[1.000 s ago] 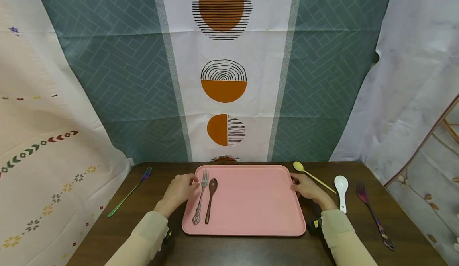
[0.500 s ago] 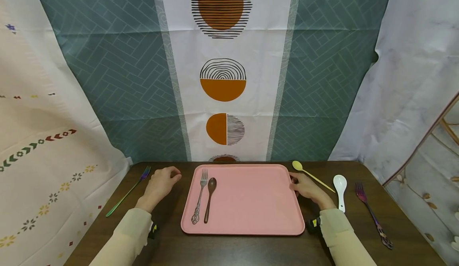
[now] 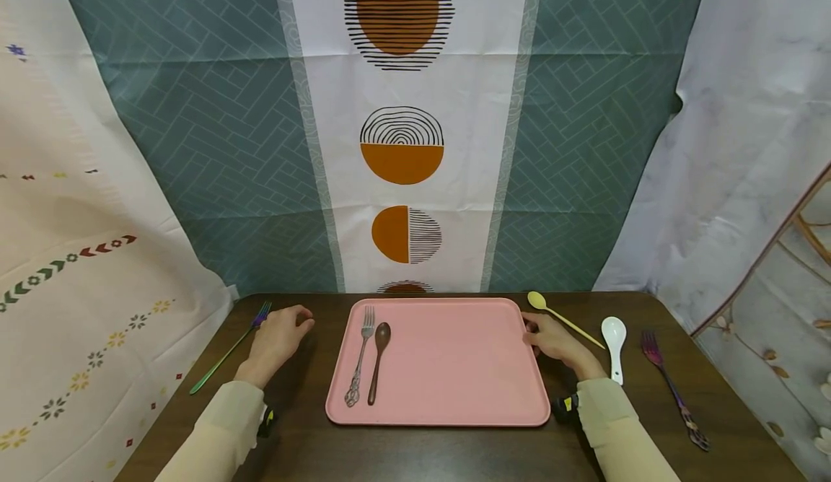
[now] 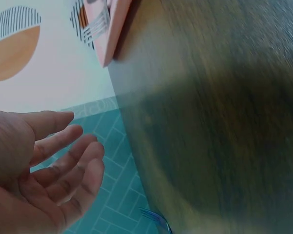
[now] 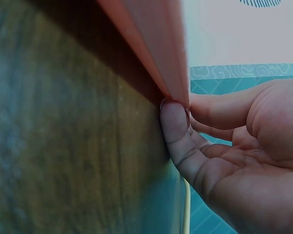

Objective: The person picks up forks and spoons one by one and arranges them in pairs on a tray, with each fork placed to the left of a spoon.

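Note:
A pink tray [image 3: 461,366] lies on the dark wooden table, carrying a silver fork [image 3: 355,374] and a dark brown wooden spoon [image 3: 376,363] side by side at its left. My right hand [image 3: 560,341] pinches the tray's right edge near the far corner. In the right wrist view, thumb and finger meet at the tray rim [image 5: 156,44]. My left hand [image 3: 275,341] holds nothing and hovers left of the tray with loosely bent fingers, close to a green-handled fork [image 3: 221,361]. The left wrist view shows the hand [image 4: 49,170] above that fork's tines [image 4: 155,217].
Right of the tray lie a yellow spoon [image 3: 565,317], a white soup spoon [image 3: 614,345] and a purple fork [image 3: 675,388]. Patterned cloths [image 3: 402,71] hang behind the table [image 3: 415,460] and on both sides.
My left hand has moved left, away from the tray's left edge and toward the green-handled fork. The right hand stays at the tray edge; the tray and cutlery have not moved.

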`<state>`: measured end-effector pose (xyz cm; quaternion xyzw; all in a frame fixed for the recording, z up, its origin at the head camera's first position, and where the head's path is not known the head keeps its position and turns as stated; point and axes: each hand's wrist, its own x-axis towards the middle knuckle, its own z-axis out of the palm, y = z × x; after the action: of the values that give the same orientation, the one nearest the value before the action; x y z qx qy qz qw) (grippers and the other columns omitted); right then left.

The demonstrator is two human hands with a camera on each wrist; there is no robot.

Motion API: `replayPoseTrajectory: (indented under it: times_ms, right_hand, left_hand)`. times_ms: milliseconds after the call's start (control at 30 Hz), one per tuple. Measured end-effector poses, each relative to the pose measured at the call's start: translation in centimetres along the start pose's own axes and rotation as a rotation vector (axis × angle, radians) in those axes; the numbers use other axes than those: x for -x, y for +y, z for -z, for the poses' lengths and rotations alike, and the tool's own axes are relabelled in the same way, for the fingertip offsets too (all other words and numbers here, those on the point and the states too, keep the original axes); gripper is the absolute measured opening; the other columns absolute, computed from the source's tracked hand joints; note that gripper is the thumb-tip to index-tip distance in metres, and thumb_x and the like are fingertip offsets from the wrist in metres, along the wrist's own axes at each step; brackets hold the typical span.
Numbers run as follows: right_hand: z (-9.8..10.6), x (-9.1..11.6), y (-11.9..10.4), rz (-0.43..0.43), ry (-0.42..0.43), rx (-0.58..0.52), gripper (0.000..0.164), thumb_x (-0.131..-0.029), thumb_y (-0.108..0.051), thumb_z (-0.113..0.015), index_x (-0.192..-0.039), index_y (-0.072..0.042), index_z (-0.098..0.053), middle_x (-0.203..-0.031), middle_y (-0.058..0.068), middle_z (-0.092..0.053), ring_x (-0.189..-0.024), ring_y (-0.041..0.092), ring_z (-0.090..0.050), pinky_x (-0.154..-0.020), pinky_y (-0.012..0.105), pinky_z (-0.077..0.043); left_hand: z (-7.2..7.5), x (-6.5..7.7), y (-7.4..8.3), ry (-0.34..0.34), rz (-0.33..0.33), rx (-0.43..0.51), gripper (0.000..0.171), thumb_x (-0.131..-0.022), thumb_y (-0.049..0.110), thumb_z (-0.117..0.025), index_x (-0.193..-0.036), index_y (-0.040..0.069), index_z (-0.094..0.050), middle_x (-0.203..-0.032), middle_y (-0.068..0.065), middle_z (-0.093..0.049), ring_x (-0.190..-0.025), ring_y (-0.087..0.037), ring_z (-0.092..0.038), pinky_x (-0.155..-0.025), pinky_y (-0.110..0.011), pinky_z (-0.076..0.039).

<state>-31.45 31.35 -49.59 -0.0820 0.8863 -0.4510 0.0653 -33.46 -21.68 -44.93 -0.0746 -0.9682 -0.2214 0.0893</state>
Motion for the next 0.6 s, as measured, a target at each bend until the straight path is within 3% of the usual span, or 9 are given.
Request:
replayPoseTrajectory:
  times_ms: [233, 467, 600]
  right_hand:
    - [0.0, 0.0, -0.1, 0.002, -0.004, 0.004, 0.06, -0.095, 0.008, -0.054, -0.151, 0.017, -0.037, -0.089, 0.012, -0.057, -0.07, 0.021, -0.059, -0.06, 0.033, -0.057]
    - [0.1, -0.1, 0.0, -0.005, -0.002, 0.019, 0.059, -0.095, 0.007, -0.054, -0.151, 0.017, -0.037, -0.09, 0.012, -0.057, -0.071, 0.021, -0.059, -0.061, 0.033, -0.057]
    - [0.0, -0.1, 0.1, 0.004, -0.009, 0.007, 0.06, -0.094, 0.008, -0.054, -0.151, 0.017, -0.036, -0.089, 0.011, -0.057, -0.07, 0.021, -0.06, -0.061, 0.035, -0.058]
  left_hand:
    - [0.3, 0.1, -0.9, 0.016, -0.005, -0.022, 0.024, -0.099, 0.017, -0.068, -0.117, 0.001, -0.073, -0.108, -0.022, -0.071, -0.093, -0.039, -0.067, -0.078, -0.058, -0.054]
    - [0.1, 0.3, -1.6, 0.001, 0.014, -0.04, 0.025, -0.099, 0.013, -0.066, -0.119, -0.001, -0.071, -0.112, -0.026, -0.07, -0.097, -0.045, -0.067, -0.081, -0.06, -0.054]
    - [0.2, 0.5, -2.0, 0.006, 0.029, -0.032, 0.027, -0.099, 0.013, -0.066, -0.123, 0.0, -0.069, -0.11, -0.024, -0.071, -0.092, -0.041, -0.068, -0.077, -0.058, -0.054]
